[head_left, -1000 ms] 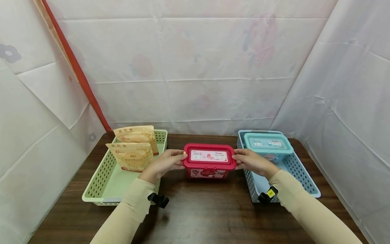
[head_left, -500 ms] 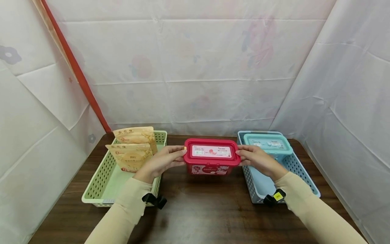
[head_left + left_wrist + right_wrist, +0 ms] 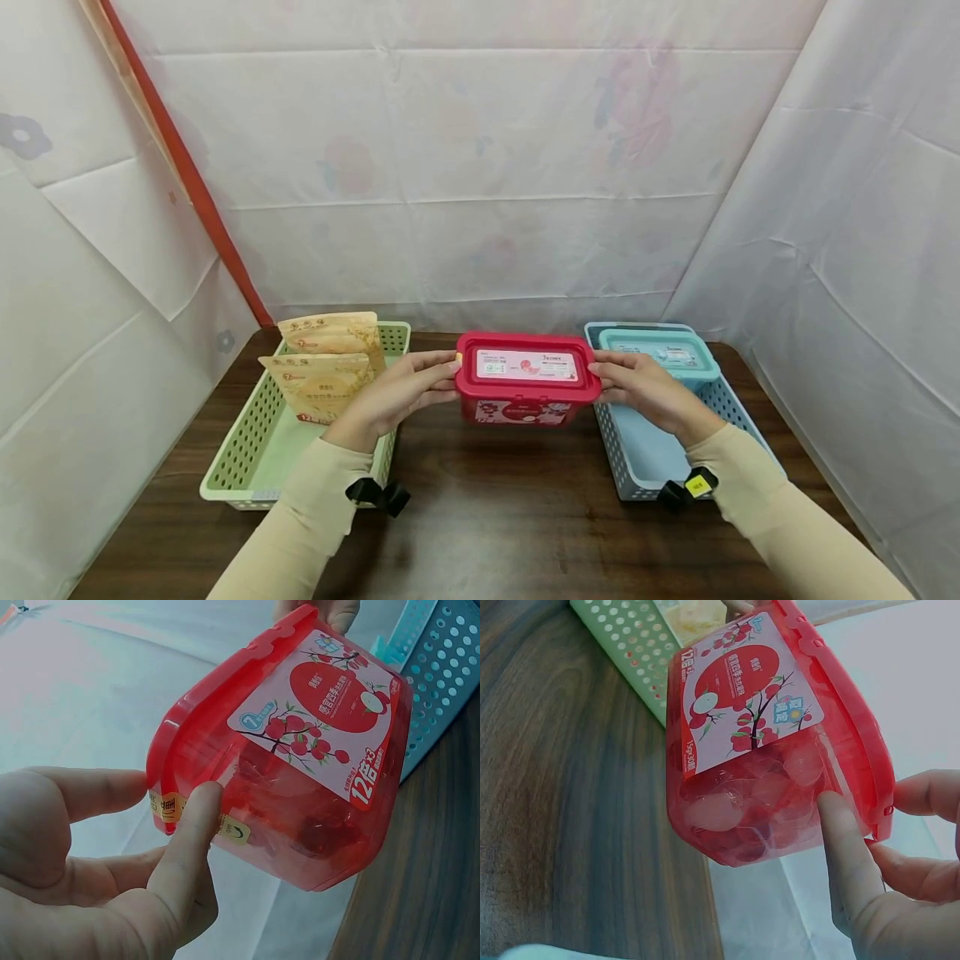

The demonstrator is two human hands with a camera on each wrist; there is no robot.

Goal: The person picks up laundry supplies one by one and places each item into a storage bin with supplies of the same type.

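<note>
In the head view a red lidded plastic box of laundry pods (image 3: 528, 367) is held level between both hands over the middle of the table. My left hand (image 3: 397, 396) pinches its left end, with a finger at the lid rim and the thumb against the side wall. At the opposite end my right hand (image 3: 654, 395) grips the lid edge and side likewise. Through the clear red wall the right wrist view shows rounded pods (image 3: 714, 811) inside. The left wrist view shows the printed front label (image 3: 315, 712) and a yellow sticker (image 3: 234, 829).
Left of the box stands a green perforated basket (image 3: 273, 458) with two yellow pouches (image 3: 322, 387) upright in it. A blue basket (image 3: 645, 446) on the right holds a teal lidded box (image 3: 667, 348) towards its back. White sheeting (image 3: 480, 167) encloses the dark wooden table (image 3: 480, 533).
The red box has moved up in the view and slightly right, both hands gripping it throughout. The right forearm has shifted right; baskets and pouches stay where they were.
</note>
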